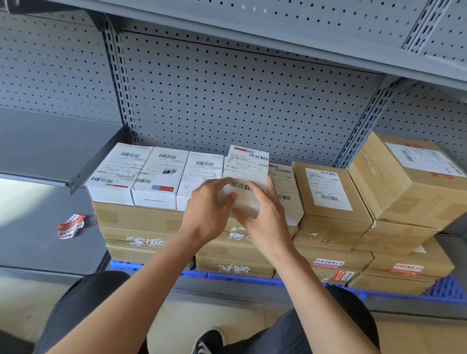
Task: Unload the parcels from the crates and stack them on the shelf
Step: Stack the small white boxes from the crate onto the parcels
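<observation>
Between the left hand (208, 203) and right hand (263, 214), both gripping its near end, the white parcel (247, 165) points its long side toward the back of the shelf (39, 144), over a gap in the white row.

Label text (324, 188) perhaps too small

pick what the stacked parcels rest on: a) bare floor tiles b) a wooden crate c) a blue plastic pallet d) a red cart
c: the brown cartons sit on a blue plastic pallet whose slatted edge shows beneath them.
</observation>
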A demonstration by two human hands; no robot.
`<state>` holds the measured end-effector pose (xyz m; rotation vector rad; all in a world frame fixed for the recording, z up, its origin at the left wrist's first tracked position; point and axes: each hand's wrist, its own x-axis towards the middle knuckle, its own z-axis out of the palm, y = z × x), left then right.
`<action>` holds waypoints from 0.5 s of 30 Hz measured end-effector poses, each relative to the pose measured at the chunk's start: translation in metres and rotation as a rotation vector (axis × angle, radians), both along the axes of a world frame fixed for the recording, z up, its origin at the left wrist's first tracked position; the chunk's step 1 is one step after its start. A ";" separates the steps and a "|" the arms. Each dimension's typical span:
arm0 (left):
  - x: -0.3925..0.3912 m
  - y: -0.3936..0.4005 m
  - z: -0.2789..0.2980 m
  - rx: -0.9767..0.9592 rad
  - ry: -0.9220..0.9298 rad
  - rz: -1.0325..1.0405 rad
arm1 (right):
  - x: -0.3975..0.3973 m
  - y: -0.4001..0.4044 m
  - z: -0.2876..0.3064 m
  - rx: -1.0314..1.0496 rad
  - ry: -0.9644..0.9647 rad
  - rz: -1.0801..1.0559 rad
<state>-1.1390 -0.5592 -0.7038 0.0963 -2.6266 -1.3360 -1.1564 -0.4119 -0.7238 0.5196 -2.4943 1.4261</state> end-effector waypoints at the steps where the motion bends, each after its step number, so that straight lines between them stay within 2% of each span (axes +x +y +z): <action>1: -0.002 0.009 0.001 0.000 0.021 -0.022 | -0.003 0.008 0.001 -0.002 0.021 -0.014; 4: -0.010 0.039 0.003 -0.015 0.045 -0.099 | -0.012 0.042 0.002 0.007 0.031 -0.076; 8: -0.025 0.084 0.002 -0.003 -0.007 -0.210 | -0.027 0.100 0.002 0.164 -0.058 -0.169; 15: -0.045 0.138 -0.001 -0.072 -0.030 -0.310 | -0.038 0.162 0.009 0.242 -0.139 -0.168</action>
